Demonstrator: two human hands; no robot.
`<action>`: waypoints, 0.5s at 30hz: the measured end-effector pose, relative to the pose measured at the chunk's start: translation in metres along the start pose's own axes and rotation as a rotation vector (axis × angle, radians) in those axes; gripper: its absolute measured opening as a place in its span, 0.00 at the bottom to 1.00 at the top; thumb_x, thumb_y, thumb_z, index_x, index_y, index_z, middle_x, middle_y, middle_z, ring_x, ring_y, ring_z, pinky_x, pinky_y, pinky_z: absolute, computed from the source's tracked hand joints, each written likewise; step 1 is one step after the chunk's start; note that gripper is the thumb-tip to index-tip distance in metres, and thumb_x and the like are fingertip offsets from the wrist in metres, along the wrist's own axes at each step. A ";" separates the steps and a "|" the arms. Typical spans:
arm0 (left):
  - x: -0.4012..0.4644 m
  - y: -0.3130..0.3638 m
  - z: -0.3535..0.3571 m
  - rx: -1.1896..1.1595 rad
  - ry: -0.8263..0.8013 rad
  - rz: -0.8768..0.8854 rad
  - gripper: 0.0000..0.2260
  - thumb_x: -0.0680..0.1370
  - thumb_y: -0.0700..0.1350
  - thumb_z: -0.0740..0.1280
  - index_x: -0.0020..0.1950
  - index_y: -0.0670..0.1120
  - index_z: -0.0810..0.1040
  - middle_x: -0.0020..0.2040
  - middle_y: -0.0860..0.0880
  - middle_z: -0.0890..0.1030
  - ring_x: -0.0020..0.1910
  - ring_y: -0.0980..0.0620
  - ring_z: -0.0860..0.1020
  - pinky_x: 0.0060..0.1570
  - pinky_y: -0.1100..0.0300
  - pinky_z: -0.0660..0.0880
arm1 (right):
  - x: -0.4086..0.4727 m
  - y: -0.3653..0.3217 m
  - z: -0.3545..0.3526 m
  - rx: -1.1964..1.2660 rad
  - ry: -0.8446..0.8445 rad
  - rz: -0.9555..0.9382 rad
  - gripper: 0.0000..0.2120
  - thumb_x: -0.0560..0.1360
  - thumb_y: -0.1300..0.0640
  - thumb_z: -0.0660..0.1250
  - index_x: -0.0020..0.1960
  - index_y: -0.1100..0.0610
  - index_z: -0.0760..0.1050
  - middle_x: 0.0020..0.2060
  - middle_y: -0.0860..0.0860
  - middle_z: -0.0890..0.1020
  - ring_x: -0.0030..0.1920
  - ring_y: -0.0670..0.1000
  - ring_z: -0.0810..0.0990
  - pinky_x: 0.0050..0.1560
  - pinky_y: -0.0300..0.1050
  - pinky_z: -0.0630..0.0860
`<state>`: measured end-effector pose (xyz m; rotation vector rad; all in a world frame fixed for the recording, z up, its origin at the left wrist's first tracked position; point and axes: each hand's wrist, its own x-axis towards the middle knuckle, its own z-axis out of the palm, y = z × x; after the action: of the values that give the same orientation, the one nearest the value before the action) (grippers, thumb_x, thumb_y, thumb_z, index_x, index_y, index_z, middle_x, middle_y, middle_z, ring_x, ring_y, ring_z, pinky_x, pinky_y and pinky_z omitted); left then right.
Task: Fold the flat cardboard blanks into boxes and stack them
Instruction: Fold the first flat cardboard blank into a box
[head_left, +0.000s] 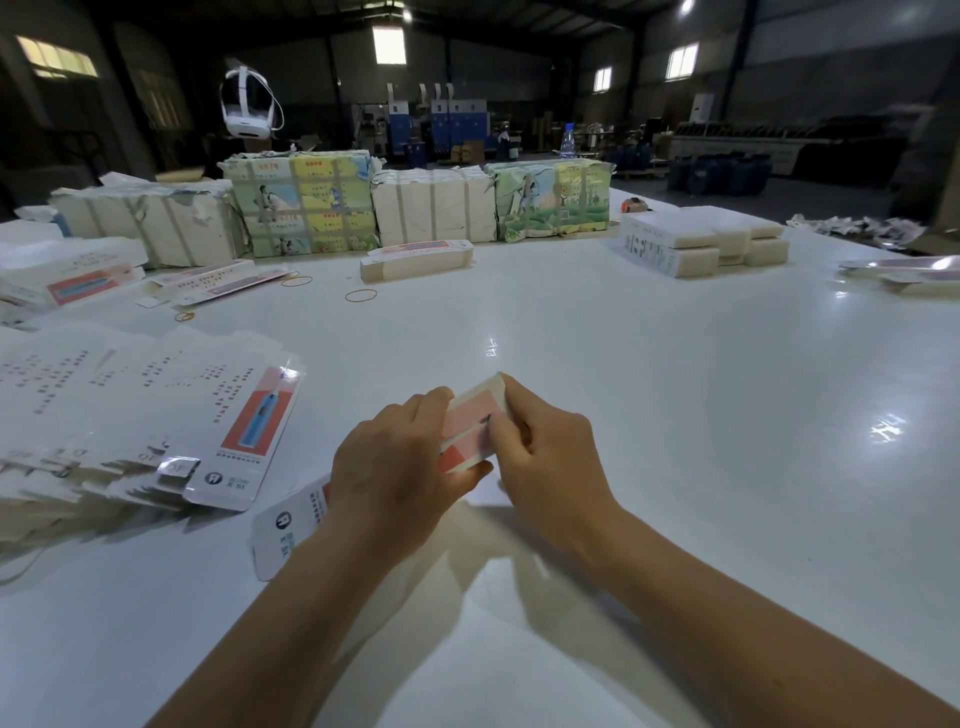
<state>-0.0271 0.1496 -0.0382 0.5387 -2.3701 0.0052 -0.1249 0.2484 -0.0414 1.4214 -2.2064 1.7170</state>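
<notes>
Two hands meet at the lower middle of the frame over a white table (623, 364), both holding one partly folded box (470, 423) with a red and pink printed face. Curled around the box's left side is the left hand (395, 467), thumb under its near edge; the right hand (550, 447) pinches the box's right end, fingers bent against the far corner. The box's white lower end (283, 530) sticks out below the left wrist, toward the lower left. A fanned pile of flat blanks (130, 415) lies at the left of the frame, the topmost showing a red panel with a blue item. Further up the left side lie more flat blanks (78, 280) and loose rubber bands (361, 296). One folded box (418, 260) lies at the upper middle, just in front of a row of wrapped bundles (363, 208) that spans the upper left and middle. A stack of white packs (701, 241) sits at the upper right. A white headset (249, 106) shows at the upper left against the dark hall.
</notes>
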 end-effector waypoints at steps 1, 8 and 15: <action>0.000 0.002 -0.001 0.013 0.013 0.003 0.26 0.63 0.53 0.79 0.51 0.38 0.78 0.37 0.42 0.81 0.28 0.43 0.78 0.27 0.54 0.76 | 0.000 0.001 0.000 -0.010 0.000 -0.007 0.12 0.77 0.62 0.57 0.37 0.51 0.70 0.26 0.49 0.72 0.27 0.46 0.69 0.30 0.41 0.67; -0.001 0.007 -0.004 0.098 -0.015 0.006 0.26 0.58 0.51 0.81 0.47 0.37 0.79 0.32 0.43 0.80 0.25 0.44 0.76 0.24 0.55 0.75 | -0.002 -0.001 0.001 -0.048 -0.024 0.017 0.16 0.81 0.60 0.55 0.66 0.56 0.73 0.36 0.41 0.75 0.37 0.37 0.74 0.38 0.29 0.67; -0.002 0.001 -0.002 0.131 -0.027 0.007 0.25 0.62 0.53 0.79 0.51 0.39 0.78 0.36 0.43 0.81 0.27 0.44 0.78 0.25 0.57 0.72 | -0.010 0.000 0.015 -0.009 -0.140 0.127 0.25 0.82 0.54 0.51 0.77 0.47 0.50 0.60 0.33 0.63 0.58 0.36 0.64 0.51 0.16 0.57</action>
<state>-0.0252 0.1514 -0.0379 0.5959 -2.4100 0.1585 -0.1119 0.2430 -0.0526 1.4725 -2.4224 1.6890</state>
